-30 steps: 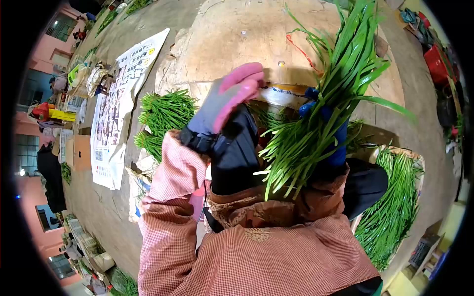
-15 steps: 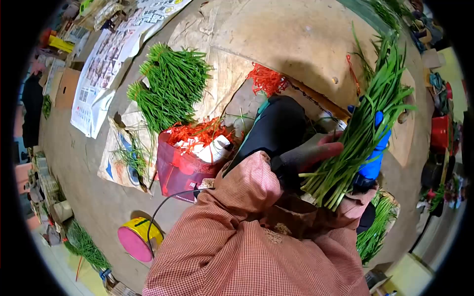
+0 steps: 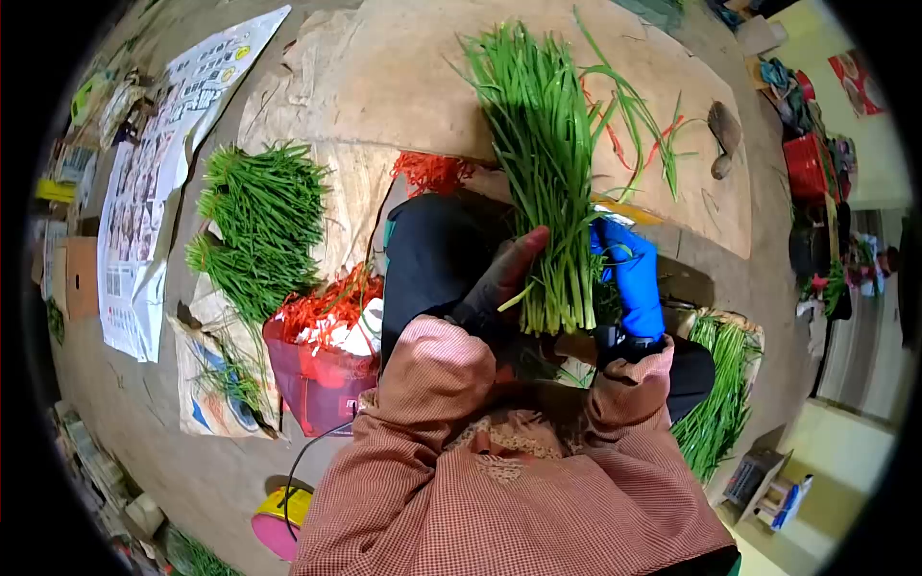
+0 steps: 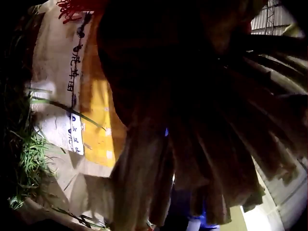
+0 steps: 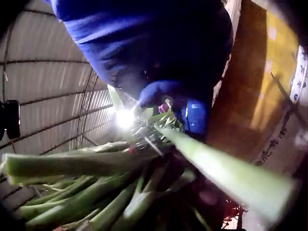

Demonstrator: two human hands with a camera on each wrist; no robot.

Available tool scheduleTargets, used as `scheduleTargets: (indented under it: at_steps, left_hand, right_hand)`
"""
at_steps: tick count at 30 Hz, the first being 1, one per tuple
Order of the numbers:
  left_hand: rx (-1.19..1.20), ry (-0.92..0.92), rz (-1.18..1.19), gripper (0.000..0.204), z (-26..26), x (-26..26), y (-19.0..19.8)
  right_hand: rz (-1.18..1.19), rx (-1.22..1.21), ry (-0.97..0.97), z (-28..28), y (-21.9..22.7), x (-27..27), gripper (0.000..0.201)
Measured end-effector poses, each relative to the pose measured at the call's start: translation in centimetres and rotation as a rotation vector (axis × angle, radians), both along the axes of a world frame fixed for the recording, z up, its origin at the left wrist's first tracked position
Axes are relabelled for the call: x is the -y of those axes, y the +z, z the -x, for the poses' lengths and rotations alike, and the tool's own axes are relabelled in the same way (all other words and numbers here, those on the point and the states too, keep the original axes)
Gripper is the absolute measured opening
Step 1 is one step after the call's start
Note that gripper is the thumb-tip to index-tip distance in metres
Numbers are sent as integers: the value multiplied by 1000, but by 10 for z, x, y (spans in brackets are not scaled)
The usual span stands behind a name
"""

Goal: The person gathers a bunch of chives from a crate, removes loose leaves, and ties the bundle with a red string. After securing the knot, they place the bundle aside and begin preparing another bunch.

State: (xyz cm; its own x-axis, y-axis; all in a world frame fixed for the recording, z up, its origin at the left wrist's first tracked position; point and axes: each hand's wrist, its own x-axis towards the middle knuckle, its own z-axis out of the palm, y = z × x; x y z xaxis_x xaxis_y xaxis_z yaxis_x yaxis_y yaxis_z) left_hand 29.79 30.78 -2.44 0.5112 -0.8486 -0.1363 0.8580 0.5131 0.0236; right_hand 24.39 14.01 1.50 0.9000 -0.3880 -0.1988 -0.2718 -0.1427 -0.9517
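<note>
A thick bunch of garlic chives (image 3: 547,144) stands with its pale cut ends towards the body and its leaves over the board. My left hand (image 3: 504,274), in a grey and pink glove, grips it low on the left, thumb across the front; in the left wrist view this hand is a dark shape over the stalks (image 4: 216,178). On the right side of the bunch, my blue-gloved right hand (image 3: 631,274) holds chives with bent fingers. The right wrist view shows leaves by the blue fingers (image 5: 163,91) and pale stalks (image 5: 72,166) near the camera.
A wooden board (image 3: 403,86) lies ahead, with loose leaves (image 3: 639,110) and a red tie (image 3: 663,144) on it. Chive bundles (image 3: 264,226) lie left, above a bag of red ties (image 3: 327,355). More chives (image 3: 715,394) fill a container on the right.
The bunch has moved left to the middle and turned more upright. My left hand, apart from it at first, has come over and grips it. Some loose leaves now show on the board.
</note>
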Motion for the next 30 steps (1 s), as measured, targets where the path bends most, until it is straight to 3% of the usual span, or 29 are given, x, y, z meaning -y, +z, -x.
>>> scheduleTargets:
  at_steps: [1,4,7,8,9,11,13,15,17,18,19,20,21,23,26,28,30]
  left_hand:
    - [13,-14,-3,43,-1,2,-3]
    - [12,13,-56,41,3,2,4]
    - [110,10,-154,38,-1,-1,-6]
    - [152,59,-252,37,0,2,-4]
    - [167,44,-253,37,2,5,1]
    - [701,292,-730,41,6,12,11]
    - [760,273,-735,43,8,16,17]
    - [638,273,-690,44,9,14,12]
    - [646,274,-719,40,2,7,-12]
    - [398,203,-590,41,-1,-1,-38]
    - [156,134,-462,42,-2,-6,-35]
    - [229,8,-434,36,3,-17,-33]
    - [241,-3,-444,36,11,-18,-18]
    - [690,191,-810,39,28,-13,1]
    - [640,154,-784,37,30,-11,-20]
    - [563,102,-741,33,29,-8,-7]
    - [419,-8,-497,35,33,-13,4]
  right_hand:
    - [-11,-24,-79,0,9,-11,37]
    - [-14,88,40,16,1,-7,36]
    - [-66,-76,-48,22,19,-26,37]
    - [67,66,20,25,0,-25,43]
    - [38,184,67,26,-1,-32,53]
    - [61,51,143,24,4,-39,63]
    - [103,2,136,24,2,-41,66]
    - [236,57,147,24,0,-39,63]
    - [122,113,94,24,0,-36,55]
    - [36,82,84,24,1,-33,50]
    - [-50,59,75,26,1,-31,46]
    - [-77,114,66,27,-4,-32,37]
    - [-88,124,54,26,-9,-34,37]
    - [56,156,-12,25,-20,-44,33]
    - [70,235,-102,21,-39,-57,33]
    - [113,186,-119,22,-34,-57,32]
    - [7,230,-142,23,-31,-54,31]
